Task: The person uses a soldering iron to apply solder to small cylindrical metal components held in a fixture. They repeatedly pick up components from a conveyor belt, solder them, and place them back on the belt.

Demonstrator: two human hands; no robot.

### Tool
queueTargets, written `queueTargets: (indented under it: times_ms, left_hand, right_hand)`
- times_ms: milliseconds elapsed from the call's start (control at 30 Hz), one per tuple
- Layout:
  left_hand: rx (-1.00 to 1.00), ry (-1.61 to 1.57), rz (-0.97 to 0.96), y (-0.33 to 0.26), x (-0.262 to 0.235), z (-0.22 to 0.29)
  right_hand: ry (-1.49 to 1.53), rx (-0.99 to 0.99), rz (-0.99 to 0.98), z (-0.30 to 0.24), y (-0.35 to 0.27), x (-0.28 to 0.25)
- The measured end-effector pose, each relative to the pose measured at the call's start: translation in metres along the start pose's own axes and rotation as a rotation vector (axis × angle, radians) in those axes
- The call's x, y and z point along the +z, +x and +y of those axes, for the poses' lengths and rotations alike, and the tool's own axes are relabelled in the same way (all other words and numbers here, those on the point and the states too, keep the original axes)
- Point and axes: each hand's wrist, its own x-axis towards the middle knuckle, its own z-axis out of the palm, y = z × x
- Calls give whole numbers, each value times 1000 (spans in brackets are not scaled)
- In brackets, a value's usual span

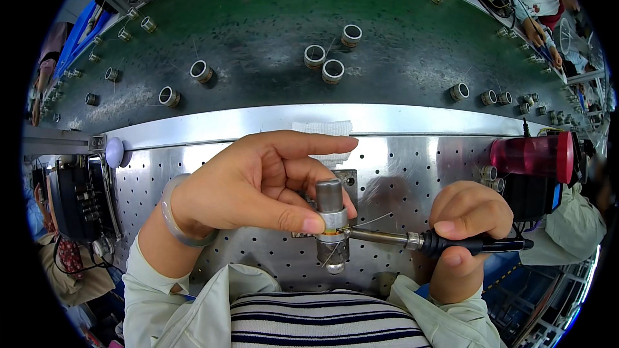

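Metal rings (333, 71) scattered beyond hands

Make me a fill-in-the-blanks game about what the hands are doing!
1. The left hand pinches a small metal ____ on a post.
2. The right hand holds a soldering ____.
3. The conveyor belt behind is ____ in colour.
4. The left wrist wears a pale ____.

Missing words: cylinder, iron, green, bangle.

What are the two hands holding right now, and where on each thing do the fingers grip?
The left hand pinches the small metal cylinder at its middle band. The right hand grips the soldering iron by its black handle.
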Motion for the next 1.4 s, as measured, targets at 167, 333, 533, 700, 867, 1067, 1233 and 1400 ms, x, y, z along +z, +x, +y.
queueTargets:
  times_ms: [167, 333, 533, 700, 867, 1067, 1233, 1400]
  left_hand:
    - [-8, 5, 12, 0, 2, 1]
    - [-5, -8, 22, 0, 3, 1]
    - [-17, -3, 74, 1, 10, 2]
    - [-15, 17, 81, 2, 11, 3]
    - [-19, 30, 111, 2, 15, 3]
    - [-29, 60, 123, 1, 19, 4]
    - [-31, 43, 135, 1, 19, 4]
    - [-47, 24, 145, 2, 19, 4]
  right_hand:
    - [-14, -8, -13, -2, 2, 0]
    - [-23, -18, -5, -1, 0, -1]
    - [-32, -14, 4, -1, -1, -2]
    - [-25, -15, -5, -1, 0, -4]
    - [-32, -15, -1, -2, 0, -4]
    - [36, -35, -14, 3, -2, -7]
    - [54, -40, 29, 3, -5, -7]
    - [16, -31, 1, 3, -2, -6]
